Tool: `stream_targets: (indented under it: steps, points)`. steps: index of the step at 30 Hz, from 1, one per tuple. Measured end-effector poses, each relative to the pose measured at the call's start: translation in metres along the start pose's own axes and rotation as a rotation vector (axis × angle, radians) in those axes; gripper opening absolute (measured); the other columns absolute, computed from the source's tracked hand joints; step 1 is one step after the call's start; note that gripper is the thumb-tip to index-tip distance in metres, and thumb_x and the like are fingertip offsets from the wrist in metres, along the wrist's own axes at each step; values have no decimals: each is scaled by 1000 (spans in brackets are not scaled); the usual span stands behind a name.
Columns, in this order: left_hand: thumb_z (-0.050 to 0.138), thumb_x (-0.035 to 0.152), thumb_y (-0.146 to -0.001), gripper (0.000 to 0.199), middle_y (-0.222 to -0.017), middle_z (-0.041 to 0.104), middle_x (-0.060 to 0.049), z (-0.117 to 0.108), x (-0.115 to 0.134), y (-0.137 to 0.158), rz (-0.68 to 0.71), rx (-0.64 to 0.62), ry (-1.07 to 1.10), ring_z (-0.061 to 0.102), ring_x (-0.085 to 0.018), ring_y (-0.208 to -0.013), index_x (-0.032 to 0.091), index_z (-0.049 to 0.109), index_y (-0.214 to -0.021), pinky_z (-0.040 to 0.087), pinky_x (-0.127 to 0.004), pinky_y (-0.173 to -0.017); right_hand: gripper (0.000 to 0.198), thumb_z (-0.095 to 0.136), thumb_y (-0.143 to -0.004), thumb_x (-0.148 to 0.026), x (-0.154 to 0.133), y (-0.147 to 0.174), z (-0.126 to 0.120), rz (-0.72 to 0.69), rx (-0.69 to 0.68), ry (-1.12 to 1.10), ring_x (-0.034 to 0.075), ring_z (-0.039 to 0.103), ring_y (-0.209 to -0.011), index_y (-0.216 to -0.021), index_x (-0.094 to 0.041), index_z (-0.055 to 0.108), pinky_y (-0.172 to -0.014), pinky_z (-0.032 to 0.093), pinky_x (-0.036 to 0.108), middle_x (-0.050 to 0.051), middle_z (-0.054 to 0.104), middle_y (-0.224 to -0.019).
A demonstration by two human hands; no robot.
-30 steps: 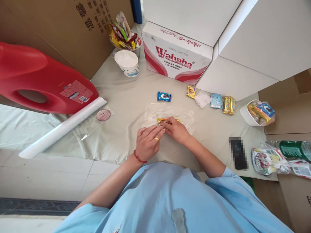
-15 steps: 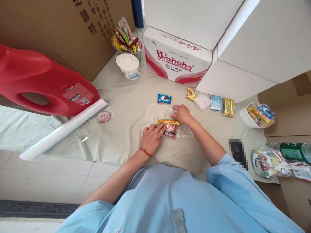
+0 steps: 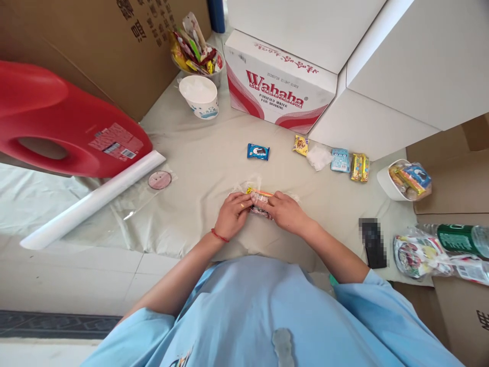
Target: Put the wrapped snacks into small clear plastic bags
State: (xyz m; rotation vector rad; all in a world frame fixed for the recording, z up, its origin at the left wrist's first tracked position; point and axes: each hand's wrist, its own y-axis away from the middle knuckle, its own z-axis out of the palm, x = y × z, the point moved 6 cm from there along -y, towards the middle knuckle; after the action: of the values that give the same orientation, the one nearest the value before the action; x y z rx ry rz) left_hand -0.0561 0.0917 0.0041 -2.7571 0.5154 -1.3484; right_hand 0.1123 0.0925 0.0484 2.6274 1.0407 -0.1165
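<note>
Centrally, on the cloth-covered table (image 3: 202, 158), the left hand (image 3: 231, 213) and right hand (image 3: 289, 211) are held close together.
Between them, clear plastic film (image 3: 252, 181) is gathered about small snack packets (image 3: 263, 192) touched by both; whether these are gripped cannot be told.

Snack pkts (image 3: 262, 192) betw. L hand (image 3: 232, 213) & R hand (image 3: 289, 215), box (image 3: 277, 104) behind, tub (image 3: 388, 184) to R

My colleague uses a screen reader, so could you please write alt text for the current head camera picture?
A person's left hand and right hand touch small wrapped snacks and clear plastic film on a cloth-covered table. Beyond lies a blue packet; a white-and-red Wahaha box stands behind, and a large red jug is at the picture's left.
</note>
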Motion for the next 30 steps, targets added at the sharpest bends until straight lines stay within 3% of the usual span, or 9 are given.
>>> stream_targets:
  steps: [4,7,12,14,16,19,22,26,30]
  points:
    - [48,26,-92,27,-109,79,-6,-25,-25,-4,-251,269,236,69,-23,-112,24,75,-94,55,-47,-105,55,42,-107,-21,-11,1,4,49,4,56,32,50,-112,-158,-38,48,-90,43,42,15,67,-119]
    - [51,39,-95,29,-113,74,-10,-37,-20,-11,-411,419,143,67,-26,-111,21,71,-106,56,-46,-100,55,41,-105,-20,-20,0,2,82,4,66,34,49,-114,-157,-36,49,-90,42,46,17,66,-119]
    - [74,55,-81,77,-156,48,-22,-20,25,-41,-301,334,-167,35,-41,-153,18,51,-145,30,-62,-125,55,39,-102,-14,-27,-2,-1,110,-14,82,35,49,-115,-152,-30,55,-90,42,47,20,66,-124]
    - [77,52,-78,87,-168,33,-23,-9,23,-45,-326,255,-231,18,-46,-160,19,45,-152,19,-70,-126,54,40,-102,-14,-27,-1,-1,108,-13,86,35,49,-116,-152,-30,55,-91,42,47,20,66,-126]
    - [76,49,-78,80,-169,32,-24,-5,6,-41,-386,209,-260,13,-50,-160,18,50,-146,15,-77,-124,56,40,-103,-15,-25,0,0,113,1,72,34,49,-115,-154,-33,52,-92,42,47,18,66,-122]
    - [77,48,-77,44,-158,49,-21,-14,-22,-25,-420,215,-286,17,-52,-158,21,67,-111,17,-79,-122,60,40,-104,-14,-22,4,5,110,27,39,34,48,-116,-160,-34,45,-94,42,47,17,66,-119]
    - [70,40,-82,18,-135,64,-14,-29,-32,-7,-370,244,-222,37,-43,-151,23,64,-82,32,-69,-123,63,38,-104,-13,-18,10,13,110,63,-14,34,47,-118,-165,-28,36,-96,42,47,18,64,-123]
    - [65,36,-86,17,-123,67,-9,-42,-12,7,-351,280,60,68,-24,-115,23,57,-79,57,-43,-102,63,39,-105,-12,-14,16,21,121,103,-61,32,47,-121,-166,-26,36,-99,43,45,17,62,-128]
    - [62,32,-91,21,-116,72,-6,-38,28,4,-272,324,157,71,-19,-107,24,50,-76,59,-36,-96,64,43,-103,-11,-16,18,28,157,138,-106,32,47,-120,-165,-28,38,-100,45,44,16,62,-126]
